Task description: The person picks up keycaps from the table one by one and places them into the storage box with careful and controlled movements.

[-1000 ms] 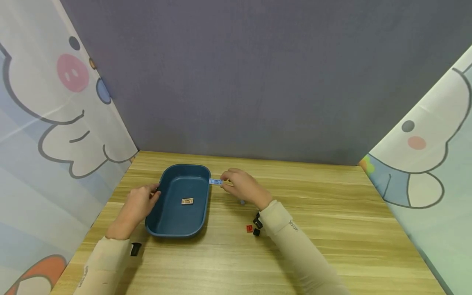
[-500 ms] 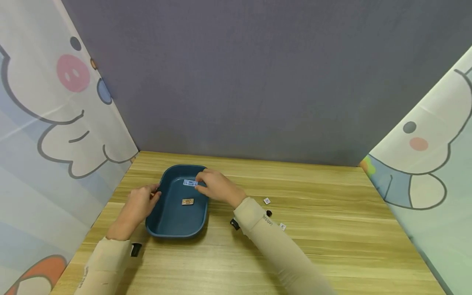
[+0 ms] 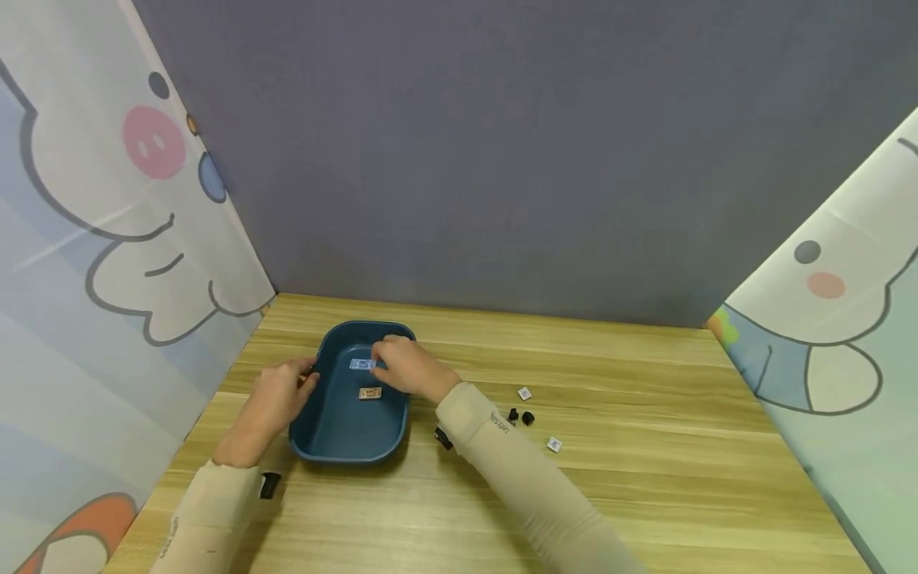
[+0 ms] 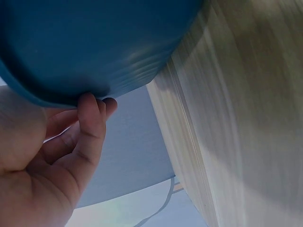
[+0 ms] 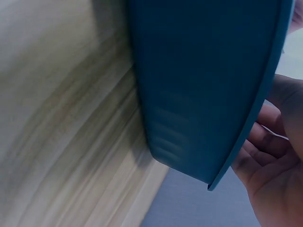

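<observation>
My left hand (image 3: 283, 391) grips the left rim of a dark blue rectangular basin (image 3: 350, 460), its thumb and fingers on the rim in the left wrist view. Over the basin, my right hand (image 3: 409, 367) pinches the right end of a small blue-and-white printed strip (image 3: 362, 364), which looks like a banknote. Its fingertips partly cover that end. A tan printed piece (image 3: 370, 393) of similar shape lies on the basin floor, just below the strip. In the right wrist view, the basin wall (image 5: 203, 94) hides the right fingertips.
Right of the basin on the wooden table (image 3: 645, 478) lie small black pieces (image 3: 527, 418) and two white squares, one nearer (image 3: 555, 444) and one farther (image 3: 524, 393). A black piece (image 3: 444, 438) sits beside the right sleeve, another (image 3: 269, 485) by the left sleeve.
My right hand has carried the blue-and-white strip leftward from beside the basin's right rim to inside it. The left hand stays on the rim.
</observation>
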The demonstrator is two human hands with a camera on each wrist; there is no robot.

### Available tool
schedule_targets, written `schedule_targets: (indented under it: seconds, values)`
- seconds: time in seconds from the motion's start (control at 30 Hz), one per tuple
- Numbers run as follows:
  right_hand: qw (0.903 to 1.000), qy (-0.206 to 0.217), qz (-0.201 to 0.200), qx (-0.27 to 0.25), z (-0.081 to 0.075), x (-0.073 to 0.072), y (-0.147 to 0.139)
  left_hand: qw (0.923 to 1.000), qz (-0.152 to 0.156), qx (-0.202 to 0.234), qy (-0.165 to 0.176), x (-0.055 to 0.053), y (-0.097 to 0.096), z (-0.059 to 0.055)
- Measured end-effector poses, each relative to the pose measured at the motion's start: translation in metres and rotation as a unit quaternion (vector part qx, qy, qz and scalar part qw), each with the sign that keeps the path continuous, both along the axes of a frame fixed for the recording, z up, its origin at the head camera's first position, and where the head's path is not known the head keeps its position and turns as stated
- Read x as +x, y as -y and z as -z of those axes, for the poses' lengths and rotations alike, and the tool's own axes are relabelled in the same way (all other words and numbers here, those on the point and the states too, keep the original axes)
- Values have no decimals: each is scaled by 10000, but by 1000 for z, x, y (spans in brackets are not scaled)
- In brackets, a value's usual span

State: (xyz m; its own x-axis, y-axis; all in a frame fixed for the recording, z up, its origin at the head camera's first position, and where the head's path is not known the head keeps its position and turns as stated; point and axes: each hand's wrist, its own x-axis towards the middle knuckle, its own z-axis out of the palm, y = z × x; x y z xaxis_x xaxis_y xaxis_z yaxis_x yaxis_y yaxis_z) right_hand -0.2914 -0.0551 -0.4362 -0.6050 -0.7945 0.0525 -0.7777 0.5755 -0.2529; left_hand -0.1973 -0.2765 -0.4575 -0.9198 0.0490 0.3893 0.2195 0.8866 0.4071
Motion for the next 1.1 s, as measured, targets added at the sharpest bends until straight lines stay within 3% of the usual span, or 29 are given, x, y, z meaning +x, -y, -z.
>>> schedule_targets:
  seconds: [0.33, 0.6, 0.83, 1.1]
  values:
    - [9984, -487, -270, 29, -8, 6, -16, 10000, 52, 2, -75, -1, -2, 0]
    - [9954, -818, -422, -262, -28, 17, -46, 9999, 88, 26, -87, 2, 1, -1]
    - [9970, -533, -313, -464, -36, 24, -79, 10000, 73, 11, -50, 3, 5, -1]
    - [9967, -527, -2, -610, -32, 26, -120, 10000, 26, -56, 25, 5, 4, -3]
